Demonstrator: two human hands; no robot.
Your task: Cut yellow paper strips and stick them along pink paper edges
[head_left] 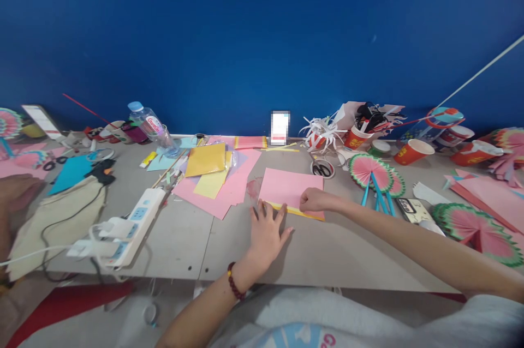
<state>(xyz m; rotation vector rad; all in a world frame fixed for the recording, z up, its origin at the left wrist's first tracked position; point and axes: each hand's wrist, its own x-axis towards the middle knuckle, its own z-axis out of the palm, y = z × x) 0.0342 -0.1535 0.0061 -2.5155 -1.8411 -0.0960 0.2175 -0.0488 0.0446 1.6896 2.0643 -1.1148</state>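
Observation:
A pink sheet of paper (282,185) lies on the table in front of me, with a yellow strip (295,210) along its near edge. My left hand (266,236) rests palm down, fingers spread, its fingertips touching the strip's left part and the sheet's near left corner. Curled into a fist, my right hand (315,199) presses on the right side of the sheet near the strip. Whether anything sits inside that fist is hidden. Just beyond the sheet lie black-handled scissors (322,168) by a roll of tape.
Left of the sheet lies a pile of pink paper (221,206) under yellow packets (207,160). A white power strip (139,225), a tilted plastic bottle (153,127) and another person's arm (16,195) are further left. Watermelon-patterned paper fans (370,172), a phone (415,210) and red paper cups (413,151) stand right.

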